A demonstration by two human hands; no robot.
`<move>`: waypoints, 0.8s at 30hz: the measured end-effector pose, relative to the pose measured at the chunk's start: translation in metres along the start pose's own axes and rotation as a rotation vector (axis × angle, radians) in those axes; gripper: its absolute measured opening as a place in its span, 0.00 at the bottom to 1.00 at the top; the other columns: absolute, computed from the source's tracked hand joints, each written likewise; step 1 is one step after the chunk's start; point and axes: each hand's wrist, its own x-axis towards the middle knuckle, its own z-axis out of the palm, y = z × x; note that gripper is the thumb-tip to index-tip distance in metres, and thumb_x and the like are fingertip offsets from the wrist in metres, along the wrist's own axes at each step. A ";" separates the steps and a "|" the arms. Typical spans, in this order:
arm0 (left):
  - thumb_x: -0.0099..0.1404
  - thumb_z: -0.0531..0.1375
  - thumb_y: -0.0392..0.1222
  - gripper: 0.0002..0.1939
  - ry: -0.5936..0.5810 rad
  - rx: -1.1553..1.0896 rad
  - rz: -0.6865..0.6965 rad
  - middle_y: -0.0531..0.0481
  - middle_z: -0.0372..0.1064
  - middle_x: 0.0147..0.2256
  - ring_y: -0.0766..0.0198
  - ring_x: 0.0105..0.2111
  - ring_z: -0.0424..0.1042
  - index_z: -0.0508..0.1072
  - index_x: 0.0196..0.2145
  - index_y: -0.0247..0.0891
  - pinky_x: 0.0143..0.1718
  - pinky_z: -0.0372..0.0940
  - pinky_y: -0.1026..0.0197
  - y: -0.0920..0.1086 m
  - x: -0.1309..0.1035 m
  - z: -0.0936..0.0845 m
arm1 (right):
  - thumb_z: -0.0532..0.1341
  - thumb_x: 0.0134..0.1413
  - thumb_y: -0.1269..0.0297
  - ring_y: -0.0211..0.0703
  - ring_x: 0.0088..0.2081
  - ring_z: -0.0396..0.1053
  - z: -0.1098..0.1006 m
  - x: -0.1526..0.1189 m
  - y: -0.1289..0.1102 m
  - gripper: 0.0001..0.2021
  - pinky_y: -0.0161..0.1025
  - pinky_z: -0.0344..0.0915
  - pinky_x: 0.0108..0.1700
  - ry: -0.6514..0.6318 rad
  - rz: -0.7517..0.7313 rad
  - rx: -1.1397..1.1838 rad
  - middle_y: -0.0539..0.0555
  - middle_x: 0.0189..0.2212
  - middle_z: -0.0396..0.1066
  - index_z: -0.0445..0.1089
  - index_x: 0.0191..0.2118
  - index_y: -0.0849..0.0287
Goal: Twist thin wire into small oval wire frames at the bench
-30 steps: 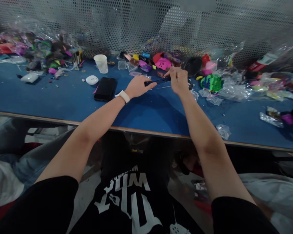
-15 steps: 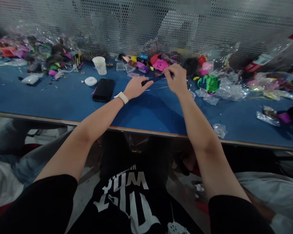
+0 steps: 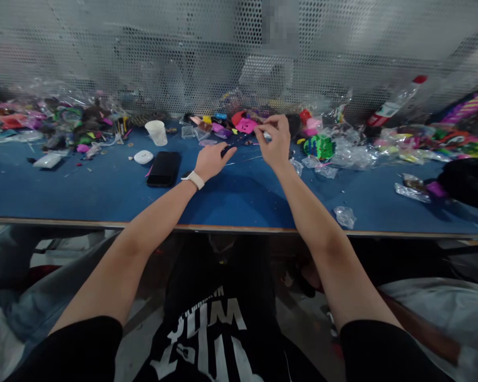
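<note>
My left hand [image 3: 214, 161], with a white band on its wrist, is closed on one end of a thin dark strip [image 3: 238, 141] above the blue table. The strip slants up to the right toward my right hand [image 3: 276, 139]. That hand is raised near the strip's far end, with thumb and forefinger pinched together; whatever lies between them is too small to make out. Just behind the strip lies a pink clay-like piece [image 3: 246, 126].
A black phone [image 3: 164, 169], a white case [image 3: 143, 157] and a paper cup [image 3: 156, 132] are at left. Colourful pieces and plastic bags line the perforated panel [image 3: 207, 63]. A red-capped bottle [image 3: 396, 103] leans at right. People sit on both sides.
The view has tilted up and shifted right. My right hand has opened its grip from the strip's end, and its fingers now sit slightly above it.
</note>
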 end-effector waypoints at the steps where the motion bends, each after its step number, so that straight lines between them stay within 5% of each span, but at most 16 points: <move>1: 0.86 0.55 0.64 0.27 -0.001 0.016 -0.023 0.36 0.81 0.41 0.46 0.41 0.78 0.81 0.50 0.38 0.44 0.64 0.53 0.002 -0.001 -0.001 | 0.66 0.77 0.39 0.70 0.68 0.75 0.001 0.000 0.001 0.17 0.74 0.74 0.72 0.016 0.004 0.013 0.62 0.59 0.79 0.84 0.54 0.43; 8: 0.84 0.58 0.65 0.27 0.037 0.073 -0.079 0.35 0.80 0.39 0.43 0.42 0.80 0.79 0.54 0.37 0.43 0.65 0.52 0.002 -0.003 -0.002 | 0.66 0.78 0.40 0.68 0.63 0.78 0.003 -0.003 0.002 0.16 0.77 0.74 0.72 0.044 0.072 0.128 0.60 0.50 0.82 0.83 0.49 0.45; 20: 0.84 0.59 0.65 0.27 0.048 0.007 -0.052 0.35 0.81 0.41 0.45 0.41 0.80 0.74 0.61 0.37 0.42 0.66 0.53 0.000 -0.002 0.004 | 0.72 0.71 0.38 0.69 0.63 0.78 -0.001 -0.005 -0.018 0.16 0.77 0.75 0.72 0.031 0.083 0.154 0.58 0.50 0.83 0.83 0.49 0.43; 24: 0.85 0.58 0.64 0.25 0.024 0.027 -0.064 0.35 0.81 0.41 0.45 0.42 0.80 0.78 0.56 0.37 0.43 0.66 0.53 0.003 -0.002 0.002 | 0.72 0.72 0.40 0.68 0.60 0.80 -0.002 -0.006 -0.022 0.14 0.75 0.77 0.71 0.038 0.048 0.111 0.58 0.48 0.83 0.83 0.48 0.43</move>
